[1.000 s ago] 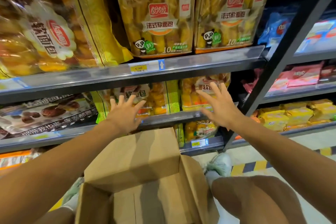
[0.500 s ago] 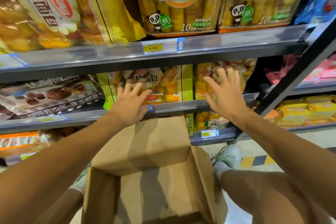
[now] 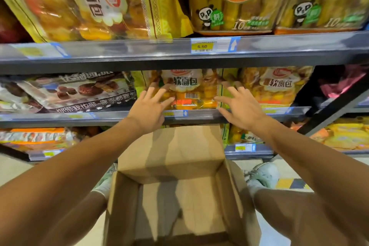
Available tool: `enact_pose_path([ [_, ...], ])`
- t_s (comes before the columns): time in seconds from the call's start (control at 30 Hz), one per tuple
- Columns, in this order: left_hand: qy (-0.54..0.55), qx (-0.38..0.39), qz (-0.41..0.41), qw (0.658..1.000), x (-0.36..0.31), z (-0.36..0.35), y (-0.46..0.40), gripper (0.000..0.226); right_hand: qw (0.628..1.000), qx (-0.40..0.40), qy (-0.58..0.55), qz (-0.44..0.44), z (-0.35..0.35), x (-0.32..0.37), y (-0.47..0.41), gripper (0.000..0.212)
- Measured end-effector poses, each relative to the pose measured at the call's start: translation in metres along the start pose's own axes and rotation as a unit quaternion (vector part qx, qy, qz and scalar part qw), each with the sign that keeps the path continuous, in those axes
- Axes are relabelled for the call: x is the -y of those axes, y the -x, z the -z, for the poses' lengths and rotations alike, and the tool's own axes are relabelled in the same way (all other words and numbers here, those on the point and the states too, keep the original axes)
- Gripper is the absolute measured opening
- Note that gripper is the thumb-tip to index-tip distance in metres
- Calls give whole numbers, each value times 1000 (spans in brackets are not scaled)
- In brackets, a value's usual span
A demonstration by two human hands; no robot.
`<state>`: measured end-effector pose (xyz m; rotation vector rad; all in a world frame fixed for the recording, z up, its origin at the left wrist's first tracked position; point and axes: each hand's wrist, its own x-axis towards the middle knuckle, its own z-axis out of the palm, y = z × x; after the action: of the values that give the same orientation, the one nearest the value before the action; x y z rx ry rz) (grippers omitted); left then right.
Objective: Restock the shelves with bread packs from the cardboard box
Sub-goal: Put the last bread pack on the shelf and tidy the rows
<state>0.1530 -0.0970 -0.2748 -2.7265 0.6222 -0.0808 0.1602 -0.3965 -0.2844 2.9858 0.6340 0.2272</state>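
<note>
A yellow bread pack [image 3: 189, 90] stands on the middle shelf [image 3: 111, 119], behind the price rail. My left hand [image 3: 148, 109] reaches to its left side with fingers spread straight, the tips on the wrapper. At the pack's right side is my right hand [image 3: 240, 106], also spread, fingers against the wrapper. Neither hand curls round anything. Below my arms an open cardboard box [image 3: 179, 191] sits on the floor, and no packs show inside it.
A second yellow bread pack [image 3: 279, 86] stands to the right, a dark chocolate-bun pack [image 3: 75, 92] to the left. The upper shelf [image 3: 279, 48] carries large bread bags. A lower shelf [image 3: 247, 149] holds more packs. My shoes [image 3: 263, 175] flank the box.
Both hands have moved forward and toward each other, from spread in front of the shelf to the two sides of the middle pack. The view has dropped and moved closer.
</note>
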Motion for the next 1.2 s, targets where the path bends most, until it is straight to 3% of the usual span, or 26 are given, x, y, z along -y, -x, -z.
enact_pose_path([
  [0.1,9,-20,14,1000,-13,9,-1,53,998,-68,-10,-11,2,-15,15,44],
  [0.27,38,-44,42,997,-34,36,-19,57,982,-158,2,-104,6,-47,44,48],
  [0.43,53,8,55,997,-52,51,-44,53,969,-119,8,-215,15,-74,52,47],
  [0.63,55,43,57,996,-51,58,-53,51,969,-24,53,-242,20,-74,24,64],
  [0.83,21,27,40,999,-42,55,-44,53,963,-97,-5,-253,7,-69,37,55],
  [1.03,90,70,50,992,-43,53,-54,32,970,-40,34,-239,22,-74,15,58],
  [1.2,103,71,44,991,-38,60,-47,46,971,-14,38,-234,19,-78,24,63],
])
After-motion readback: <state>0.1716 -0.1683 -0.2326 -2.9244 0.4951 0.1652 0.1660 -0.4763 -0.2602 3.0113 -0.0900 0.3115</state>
